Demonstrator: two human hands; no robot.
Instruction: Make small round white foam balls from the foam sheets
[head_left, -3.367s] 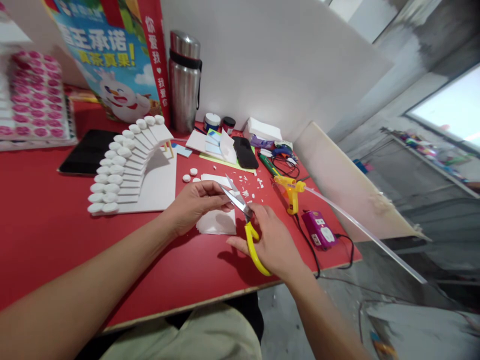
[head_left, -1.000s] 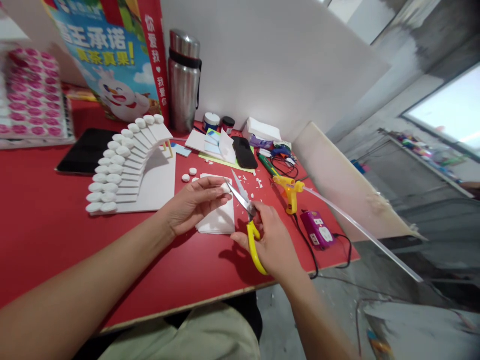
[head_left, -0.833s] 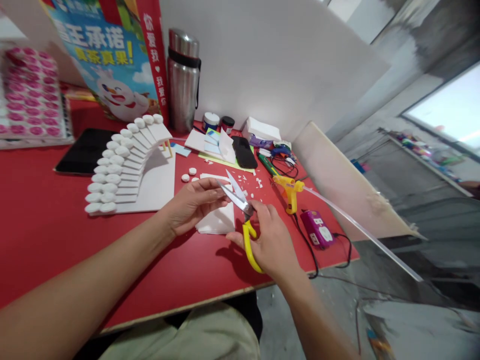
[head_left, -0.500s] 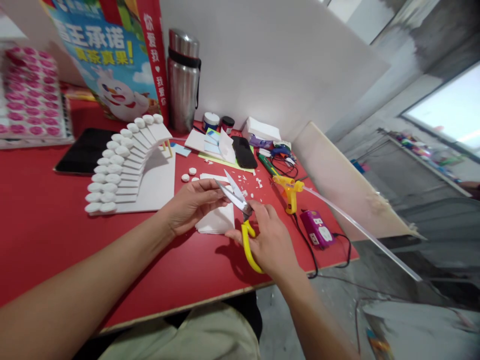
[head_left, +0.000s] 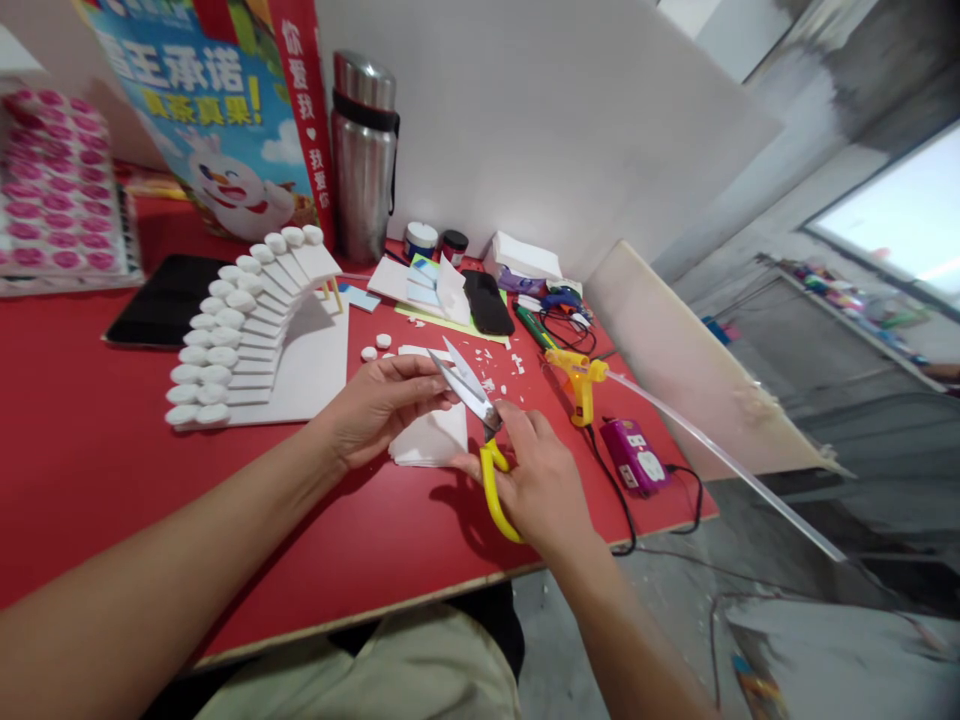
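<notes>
At centre: our left hand (head_left: 384, 402), pinching what seems a small white piece (head_left: 452, 397), mostly hidden; our right hand (head_left: 541, 480), gripping yellow-handled scissors (head_left: 490, 418), blades parted. We judge short snips best, fingertips clear. Upper centre: steel flask (head_left: 364, 170), capped; white-lidded jar (head_left: 421, 240), black-lidded jar (head_left: 454, 246), contents unseen.

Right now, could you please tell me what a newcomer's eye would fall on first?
Probably the yellow-handled scissors in the right hand, open beside the left hand, over the red table. Next might come the curved white staircase edged with rounded white pieces, farther left, and the yellow glue gun on the right.
</notes>
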